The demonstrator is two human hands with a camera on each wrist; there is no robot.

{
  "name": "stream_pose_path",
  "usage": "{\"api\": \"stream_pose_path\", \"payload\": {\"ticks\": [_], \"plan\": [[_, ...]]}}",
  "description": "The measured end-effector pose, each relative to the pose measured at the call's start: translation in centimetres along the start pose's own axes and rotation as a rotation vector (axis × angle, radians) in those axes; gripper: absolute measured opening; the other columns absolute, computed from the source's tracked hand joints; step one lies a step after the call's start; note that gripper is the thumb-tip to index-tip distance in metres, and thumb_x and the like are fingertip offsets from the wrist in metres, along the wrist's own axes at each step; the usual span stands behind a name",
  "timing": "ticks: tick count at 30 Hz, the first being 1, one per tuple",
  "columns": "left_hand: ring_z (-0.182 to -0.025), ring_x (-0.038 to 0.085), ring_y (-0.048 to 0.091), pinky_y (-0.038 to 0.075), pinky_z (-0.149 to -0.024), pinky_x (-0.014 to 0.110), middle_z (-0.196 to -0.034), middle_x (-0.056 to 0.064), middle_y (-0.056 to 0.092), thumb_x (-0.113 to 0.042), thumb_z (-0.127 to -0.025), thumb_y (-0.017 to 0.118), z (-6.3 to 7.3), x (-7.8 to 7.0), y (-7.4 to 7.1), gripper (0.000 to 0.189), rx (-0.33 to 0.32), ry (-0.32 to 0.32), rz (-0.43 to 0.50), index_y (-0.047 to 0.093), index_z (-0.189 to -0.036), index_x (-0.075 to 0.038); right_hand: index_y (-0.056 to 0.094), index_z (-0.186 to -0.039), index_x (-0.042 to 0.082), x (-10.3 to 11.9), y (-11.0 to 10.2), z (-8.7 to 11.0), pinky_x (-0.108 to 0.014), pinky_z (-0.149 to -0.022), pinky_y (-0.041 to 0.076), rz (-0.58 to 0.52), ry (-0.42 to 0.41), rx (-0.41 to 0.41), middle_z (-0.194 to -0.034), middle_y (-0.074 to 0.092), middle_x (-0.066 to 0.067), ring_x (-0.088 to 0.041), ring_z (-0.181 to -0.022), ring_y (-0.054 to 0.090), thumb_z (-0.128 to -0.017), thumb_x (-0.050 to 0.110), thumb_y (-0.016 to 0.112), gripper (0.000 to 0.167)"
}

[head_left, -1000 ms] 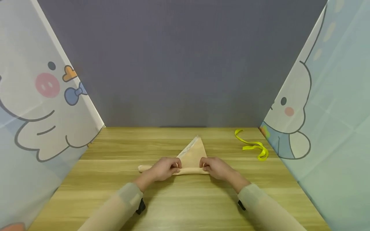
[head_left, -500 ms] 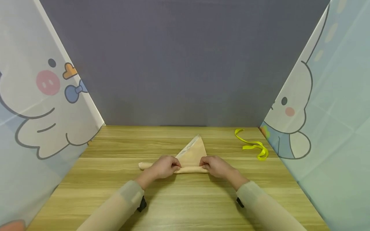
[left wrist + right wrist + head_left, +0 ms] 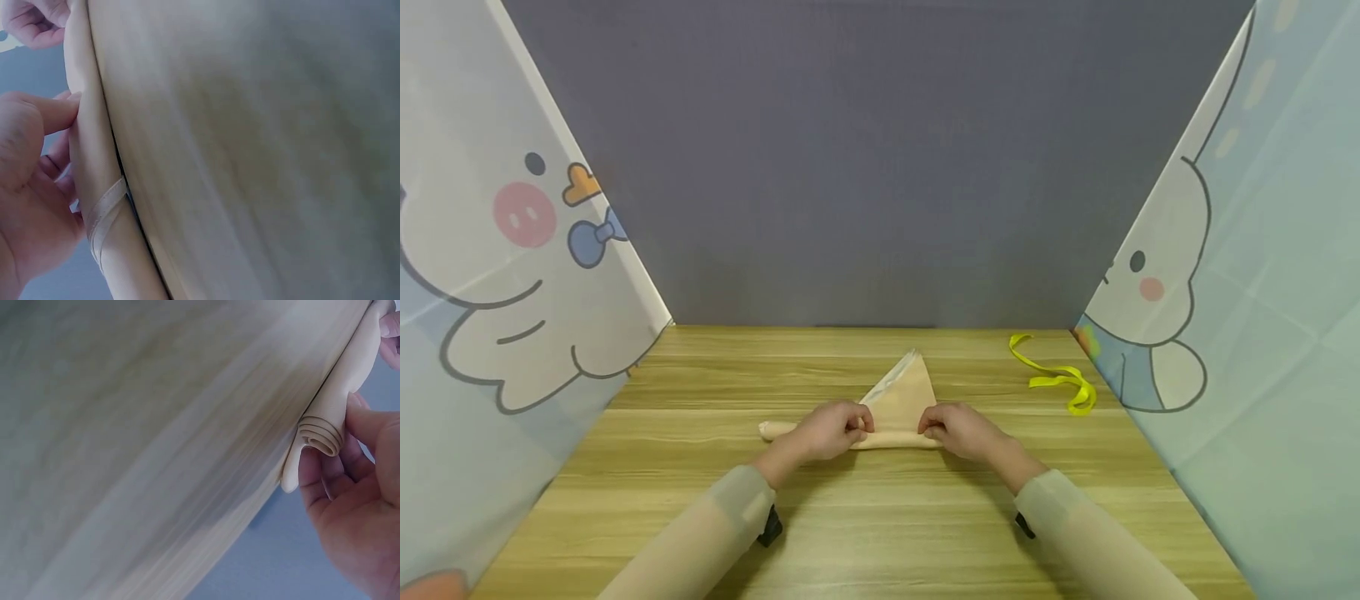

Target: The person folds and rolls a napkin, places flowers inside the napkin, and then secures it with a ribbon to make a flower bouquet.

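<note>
A beige sheet, soft like cloth, lies mid-table with its near side wound into a long roll [image 3: 897,439]. Its flat part [image 3: 910,398] tapers to a point away from me, with a whitish left edge. My left hand [image 3: 829,431] pinches the roll left of its middle, thumb on the near side. The right hand [image 3: 964,432] pinches it close to the right end, where the right wrist view shows a layered spiral end [image 3: 320,437]. Left of my left hand the roll sticks out. A pale diagonal strip [image 3: 105,209] crosses the roll in the left wrist view.
A crumpled yellow ribbon [image 3: 1060,379] lies at the back right of the wooden table [image 3: 895,533]. Behind stands a dark grey panel [image 3: 880,167]. Cartoon-printed sheets [image 3: 490,250] flank both sides.
Both hands stay on the roll with small finger movements. My left fingers have lifted and shifted slightly over it. The yellow ribbon has not moved.
</note>
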State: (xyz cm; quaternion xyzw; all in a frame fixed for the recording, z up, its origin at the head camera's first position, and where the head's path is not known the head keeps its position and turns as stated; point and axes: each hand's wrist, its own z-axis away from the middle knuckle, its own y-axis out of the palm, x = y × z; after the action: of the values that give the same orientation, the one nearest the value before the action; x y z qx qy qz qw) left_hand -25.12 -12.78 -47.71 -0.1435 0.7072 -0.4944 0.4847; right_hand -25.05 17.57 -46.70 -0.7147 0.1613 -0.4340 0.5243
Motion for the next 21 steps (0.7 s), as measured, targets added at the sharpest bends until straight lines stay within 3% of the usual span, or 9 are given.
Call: {"api": "stream_pose_path", "payload": {"ticks": [5, 9, 11, 16, 21], "plan": [[-0.084, 0.008, 0.064, 0.057, -0.086, 0.042, -0.097, -0.005, 0.071, -0.010, -0.106, 0.073, 0.40, -0.06, 0.03, 0.013, -0.029, 0.058, -0.055, 0.076, -0.111, -0.023, 0.079, -0.104, 0.015, 0.01, 0.06, 0.13, -0.031, -0.080, 0.058, 0.030, -0.039, -0.026, -0.100, 0.074, 0.005, -0.011, -0.092, 0.066, -0.106, 0.007, 0.071, 0.011], [-0.090, 0.012, 0.065, 0.050, -0.102, 0.059, -0.098, -0.005, 0.069, -0.008, -0.104, 0.074, 0.55, -0.43, -0.02, 0.012, -0.041, 0.084, -0.068, 0.079, -0.108, -0.019, 0.079, -0.102, 0.013, 0.21, 0.02, 0.22, -0.027, -0.079, 0.056, 0.071, -0.083, -0.042, -0.100, 0.068, 0.003, -0.010, -0.091, 0.061, -0.105, 0.006, 0.074, 0.009], [-0.095, 0.016, 0.066, 0.051, -0.105, 0.056, -0.100, -0.002, 0.069, -0.005, -0.103, 0.075, 0.45, -0.61, 0.00, 0.012, -0.039, 0.103, -0.066, 0.080, -0.106, -0.015, 0.078, -0.102, 0.012, 0.33, 0.02, 0.22, -0.027, -0.078, 0.056, 0.078, -0.103, -0.044, -0.099, 0.067, 0.001, -0.010, -0.090, 0.060, -0.104, 0.005, 0.074, 0.008], [-0.099, 0.020, 0.070, 0.061, -0.086, 0.032, -0.108, 0.004, 0.072, 0.002, -0.103, 0.071, 0.12, -0.67, 0.05, 0.016, 0.001, 0.155, -0.041, 0.078, -0.113, -0.008, 0.075, -0.109, 0.013, 0.61, 0.26, 0.01, -0.030, -0.080, 0.058, 0.077, -0.149, -0.052, -0.099, 0.070, -0.001, -0.013, -0.091, 0.064, -0.103, -0.001, 0.071, 0.016], [-0.090, 0.011, 0.062, 0.055, -0.081, 0.026, -0.111, 0.004, 0.071, 0.002, -0.107, 0.066, 0.11, -0.48, -0.19, 0.025, 0.034, 0.207, -0.043, 0.081, -0.123, -0.010, 0.083, -0.115, 0.014, 0.81, 0.46, 0.13, -0.032, -0.086, 0.059, 0.081, -0.137, -0.045, -0.104, 0.074, -0.001, -0.014, -0.096, 0.068, -0.105, 0.000, 0.069, 0.022]]}}
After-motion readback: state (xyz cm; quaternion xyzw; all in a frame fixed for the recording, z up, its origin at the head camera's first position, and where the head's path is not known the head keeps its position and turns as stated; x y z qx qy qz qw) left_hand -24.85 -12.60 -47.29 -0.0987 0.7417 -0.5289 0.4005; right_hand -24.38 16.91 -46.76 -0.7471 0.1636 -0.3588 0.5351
